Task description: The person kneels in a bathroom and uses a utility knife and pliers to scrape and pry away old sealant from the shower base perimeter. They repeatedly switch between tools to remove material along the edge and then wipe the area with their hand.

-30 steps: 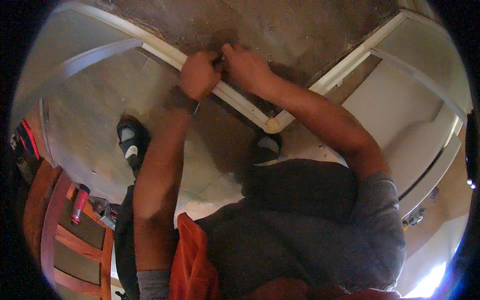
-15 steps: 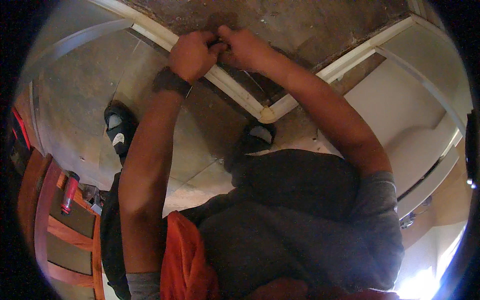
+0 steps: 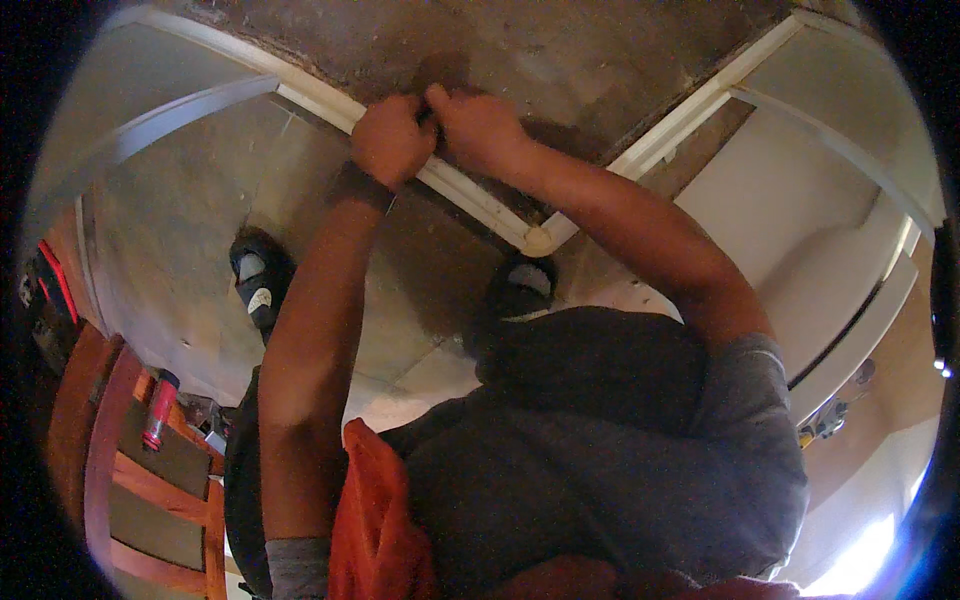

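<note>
My left hand (image 3: 392,142) is closed, its fingers curled in toward the other hand, with a dark band round the wrist. My right hand (image 3: 482,130) meets it, thumb and fingers also curled in. Something small and dark shows between them, too hidden and blurred to name. Both hands are held over a cream-white floor rail (image 3: 470,200), close to its inner side. At the near end, this rail meets a second white rail (image 3: 670,130) at a rounded corner piece (image 3: 538,240).
Beyond the rails lies a stained brown floor (image 3: 560,60). A curved pale panel edge (image 3: 200,108) is at left, a white basin-like fixture (image 3: 780,210) at right. Lower left are a wooden chair (image 3: 160,485) and a red-and-black cylinder (image 3: 160,410). My shoes (image 3: 262,280) stand outside the rails.
The whole view has tilted, so rails and hands appear lower. My hands stay together over the rail, and their fingertips have drawn closer in.
</note>
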